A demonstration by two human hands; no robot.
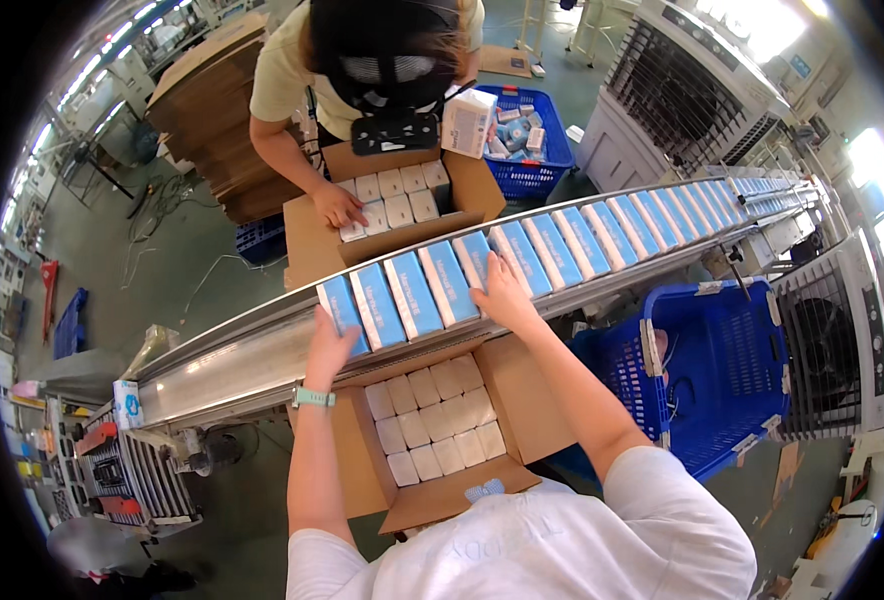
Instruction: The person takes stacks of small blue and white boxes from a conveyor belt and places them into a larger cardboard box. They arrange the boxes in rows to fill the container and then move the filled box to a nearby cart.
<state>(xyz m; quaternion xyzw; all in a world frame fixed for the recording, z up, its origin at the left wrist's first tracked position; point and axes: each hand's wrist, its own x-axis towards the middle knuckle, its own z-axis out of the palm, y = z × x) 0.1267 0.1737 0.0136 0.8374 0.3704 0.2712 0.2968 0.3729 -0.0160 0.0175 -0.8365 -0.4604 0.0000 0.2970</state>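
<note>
A row of blue-and-white soft packs [414, 295], which look like tissue packs, stands on the conveyor [232, 365] in front of me. My left hand [330, 348] presses against the end pack at the row's left, fingers at its side. Several packs to the right, my right hand [507, 298] grips the row, fingertips between packs. The stretch of packs between both hands is squeezed together. Below the belt, close to my body, an open cardboard box [362, 455] holds several packs with their white ends up.
Across the belt, a person [382, 60] reaches into another cardboard box [312, 235] of packs. Blue baskets stand at right [732, 385] and far side [527, 180]. Stacked flat cardboard [212, 120] rises at far left; large air coolers [672, 90] flank the belt's right end.
</note>
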